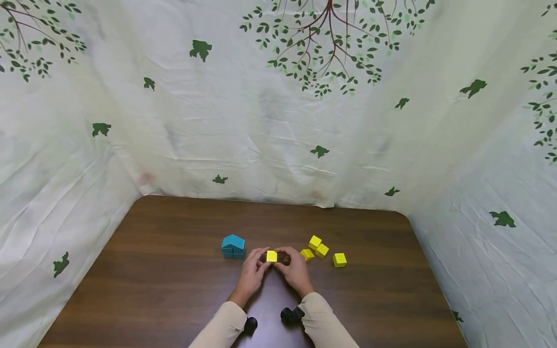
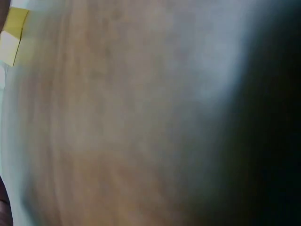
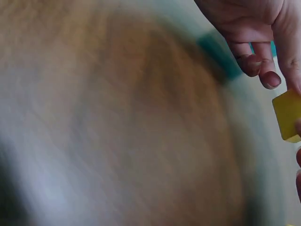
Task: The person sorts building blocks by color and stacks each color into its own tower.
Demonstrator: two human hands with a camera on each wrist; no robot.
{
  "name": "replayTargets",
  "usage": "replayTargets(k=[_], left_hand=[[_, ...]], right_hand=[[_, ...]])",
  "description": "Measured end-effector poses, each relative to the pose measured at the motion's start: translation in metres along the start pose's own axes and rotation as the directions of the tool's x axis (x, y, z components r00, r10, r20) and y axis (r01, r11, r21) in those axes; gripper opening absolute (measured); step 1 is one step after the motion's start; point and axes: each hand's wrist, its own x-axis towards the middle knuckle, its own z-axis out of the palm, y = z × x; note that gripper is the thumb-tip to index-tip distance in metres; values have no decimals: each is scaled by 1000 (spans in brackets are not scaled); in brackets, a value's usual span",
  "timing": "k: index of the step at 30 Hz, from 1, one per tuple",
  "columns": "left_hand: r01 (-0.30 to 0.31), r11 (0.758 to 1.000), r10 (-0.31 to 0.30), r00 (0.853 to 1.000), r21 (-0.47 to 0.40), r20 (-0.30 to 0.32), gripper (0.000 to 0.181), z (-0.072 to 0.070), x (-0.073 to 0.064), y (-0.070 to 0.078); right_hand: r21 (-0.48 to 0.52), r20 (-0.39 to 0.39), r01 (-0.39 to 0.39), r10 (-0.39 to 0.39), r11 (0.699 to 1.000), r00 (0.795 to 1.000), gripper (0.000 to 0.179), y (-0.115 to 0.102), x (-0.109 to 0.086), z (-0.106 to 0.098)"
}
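Near the middle of the table, a small yellow cube (image 1: 271, 256) sits between both hands in the head view. My left hand (image 1: 251, 275) pinches it from the left with thumb and curled fingers. From the right, the fingertips and thumb of my right hand (image 1: 297, 273) pinch the same cube. In the right wrist view the yellow cube (image 3: 288, 117) shows at the right edge, with the left hand (image 3: 256, 28) above it. The left wrist view catches only part of a yellow block (image 2: 11, 37) at its edge.
A blue house-shaped group of blocks (image 1: 233, 246) stands left of the hands. Several yellow cubes lie to the right, one yellow cube (image 1: 339, 260) apart from the others. A leaf-patterned white cloth (image 1: 261, 145) hangs around the brown wooden table (image 1: 174, 270).
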Motion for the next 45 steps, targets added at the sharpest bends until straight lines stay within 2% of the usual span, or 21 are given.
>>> replayTargets(k=[8, 12, 24, 31, 45], left_hand=[[98, 992, -92, 993, -84, 72, 40, -7, -6, -11], [151, 985, -143, 985, -83, 100, 42, -11, -6, -15], [159, 986, -153, 983, -51, 100, 43, -14, -5, -18], [183, 981, -176, 978, -58, 110, 45, -13, -4, -19], [183, 980, -176, 980, -76, 95, 43, -13, -3, -18]], right_hand=[[55, -12, -54, 55, 997, 998, 32, 4, -4, 20], [65, -8, -73, 74, 995, 997, 32, 4, -5, 25], [40, -9, -91, 91, 995, 996, 31, 5, -7, 31], [23, -24, -96, 97, 995, 995, 32, 5, -8, 33], [12, -38, -46, 47, 999, 998, 34, 9, -8, 35]])
